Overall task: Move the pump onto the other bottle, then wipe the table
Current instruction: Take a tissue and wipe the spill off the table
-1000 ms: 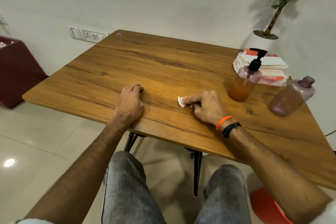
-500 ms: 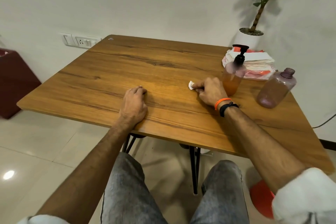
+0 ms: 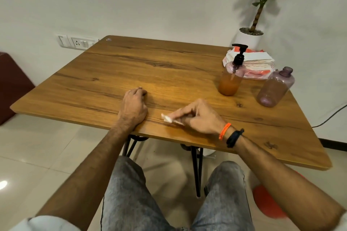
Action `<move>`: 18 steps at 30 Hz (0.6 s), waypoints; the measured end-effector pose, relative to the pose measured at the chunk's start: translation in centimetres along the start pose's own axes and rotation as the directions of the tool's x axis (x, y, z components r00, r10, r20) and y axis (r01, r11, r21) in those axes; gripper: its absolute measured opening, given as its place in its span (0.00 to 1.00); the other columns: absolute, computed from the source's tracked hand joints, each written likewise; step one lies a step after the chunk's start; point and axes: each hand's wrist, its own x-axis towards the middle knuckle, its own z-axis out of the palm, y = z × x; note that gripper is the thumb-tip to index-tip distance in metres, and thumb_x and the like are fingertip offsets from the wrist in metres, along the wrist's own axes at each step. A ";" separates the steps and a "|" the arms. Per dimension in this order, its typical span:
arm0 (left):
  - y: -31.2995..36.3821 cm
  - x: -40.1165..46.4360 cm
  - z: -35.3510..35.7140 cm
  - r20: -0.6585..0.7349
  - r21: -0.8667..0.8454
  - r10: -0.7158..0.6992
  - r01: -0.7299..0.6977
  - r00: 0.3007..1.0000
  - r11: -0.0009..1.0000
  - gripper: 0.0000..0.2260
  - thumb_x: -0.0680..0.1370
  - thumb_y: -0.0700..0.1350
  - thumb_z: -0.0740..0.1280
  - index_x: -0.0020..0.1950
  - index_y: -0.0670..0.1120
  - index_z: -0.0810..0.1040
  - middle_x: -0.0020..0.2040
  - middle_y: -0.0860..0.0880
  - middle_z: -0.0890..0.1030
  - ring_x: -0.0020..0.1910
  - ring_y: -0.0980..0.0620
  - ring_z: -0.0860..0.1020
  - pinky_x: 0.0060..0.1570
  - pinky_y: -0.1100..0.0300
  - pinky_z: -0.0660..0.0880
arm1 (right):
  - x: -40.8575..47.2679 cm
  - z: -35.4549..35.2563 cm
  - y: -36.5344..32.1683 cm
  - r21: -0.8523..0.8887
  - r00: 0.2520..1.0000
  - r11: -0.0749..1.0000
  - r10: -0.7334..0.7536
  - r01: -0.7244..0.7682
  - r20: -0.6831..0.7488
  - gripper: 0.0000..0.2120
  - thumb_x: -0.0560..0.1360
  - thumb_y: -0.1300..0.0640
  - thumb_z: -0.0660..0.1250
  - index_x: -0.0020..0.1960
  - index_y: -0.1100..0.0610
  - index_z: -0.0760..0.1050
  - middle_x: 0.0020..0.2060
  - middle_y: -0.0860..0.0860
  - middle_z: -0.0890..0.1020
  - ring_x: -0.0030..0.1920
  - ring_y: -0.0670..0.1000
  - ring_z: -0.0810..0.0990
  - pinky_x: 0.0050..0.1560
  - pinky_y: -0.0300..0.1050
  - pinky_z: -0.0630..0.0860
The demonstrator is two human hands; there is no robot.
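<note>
White wall behind, tiled floor below; wooden surface [image 3: 169,73] takes up most of the view, seen from a seated position.

Pump [image 3: 239,52] sits screwed on the orange-liquid bottle [image 3: 230,80] at 2 o'clock. Purple bottle [image 3: 275,88] stands just beside it toward 3 o'clock, neck open, no cap. So the pump swap reads as done, if the purple one was the donor. Both are parked at the far right, likely to keep them out of the wiping path.

Right hand [image 3: 199,116] works near the front edge, around 5 o'clock. Its grip is closed on a small white tissue [image 3: 168,118]: fingers extended and pressing it flat to the wood, only the leading corner showing. Low, flat hold suits a sliding wipe.

Left hand [image 3: 134,105] rests on the surface at 7 o'clock, fingers curled under, holding nothing. Looks like a brace for the body while the other arm sweeps.

Stack of white-and-orange packets [image 3: 257,63] lies behind the bottles, potted plant [image 3: 251,32] at the corner past it.

Judgement: wiping stage, in progress. Tissue is small against this much wood, so many passes needed; far half probably still unwiped.
</note>
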 end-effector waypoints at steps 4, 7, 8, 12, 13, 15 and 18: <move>0.1 0.0 0.0 -0.006 0.001 0.008 -0.008 1.000 1.000 0.17 0.82 0.42 0.58 0.71 0.42 0.72 0.73 0.43 0.71 0.73 0.44 0.65 0.74 0.50 0.60 | 3.4 -2.9 2.1 -0.004 0.891 0.987 0.141 -0.158 -0.432 0.13 0.73 0.63 0.72 0.48 0.46 0.84 0.47 0.43 0.86 0.51 0.41 0.81 0.54 0.32 0.77; 0.1 -0.1 -0.1 -0.002 -0.007 0.009 -0.009 1.000 1.000 0.18 0.82 0.42 0.58 0.71 0.42 0.72 0.73 0.43 0.70 0.73 0.44 0.65 0.74 0.50 0.60 | 4.7 -3.2 3.4 -0.257 0.881 0.928 0.130 -0.269 -0.455 0.16 0.72 0.68 0.67 0.53 0.51 0.84 0.51 0.49 0.85 0.55 0.46 0.81 0.56 0.27 0.72; 0.0 -0.1 -0.1 -0.004 -0.006 0.011 -0.011 1.000 1.000 0.18 0.82 0.42 0.59 0.71 0.42 0.72 0.73 0.43 0.70 0.73 0.44 0.65 0.74 0.50 0.60 | 4.7 -2.9 3.5 -0.321 0.899 0.908 0.119 -0.270 -0.421 0.18 0.72 0.68 0.66 0.54 0.51 0.84 0.52 0.50 0.85 0.56 0.49 0.81 0.60 0.34 0.74; -0.1 -0.1 0.0 -0.013 -0.002 0.013 -0.013 1.000 1.000 0.17 0.82 0.42 0.59 0.71 0.42 0.72 0.73 0.43 0.70 0.73 0.44 0.65 0.74 0.50 0.60 | 2.9 -0.5 2.3 -0.431 0.949 0.885 0.036 -0.176 -0.314 0.19 0.73 0.67 0.65 0.57 0.50 0.83 0.55 0.49 0.84 0.58 0.49 0.81 0.65 0.43 0.74; -0.1 -0.1 0.0 -0.012 -0.006 0.014 -0.014 1.000 1.000 0.17 0.82 0.42 0.59 0.71 0.42 0.72 0.73 0.43 0.71 0.73 0.44 0.65 0.74 0.50 0.60 | 2.2 0.3 1.8 -0.426 0.959 0.895 0.005 -0.131 -0.285 0.19 0.72 0.67 0.65 0.57 0.51 0.83 0.55 0.48 0.84 0.58 0.48 0.81 0.66 0.43 0.73; 0.0 -0.1 0.0 -0.014 -0.009 0.011 -0.011 1.000 1.000 0.17 0.82 0.42 0.59 0.70 0.42 0.73 0.72 0.43 0.71 0.72 0.44 0.65 0.74 0.50 0.60 | 0.7 1.7 0.6 -0.411 0.975 0.910 -0.039 -0.056 -0.219 0.19 0.72 0.67 0.65 0.56 0.50 0.83 0.56 0.47 0.84 0.59 0.47 0.80 0.67 0.41 0.72; 0.1 -0.1 0.1 -0.022 0.001 0.005 -0.004 1.000 1.000 0.17 0.82 0.42 0.59 0.70 0.42 0.73 0.72 0.43 0.71 0.72 0.44 0.66 0.73 0.50 0.61 | -0.8 3.3 -0.8 -0.368 0.987 0.930 -0.066 0.008 -0.145 0.18 0.72 0.66 0.65 0.54 0.49 0.84 0.54 0.44 0.84 0.59 0.44 0.80 0.66 0.36 0.71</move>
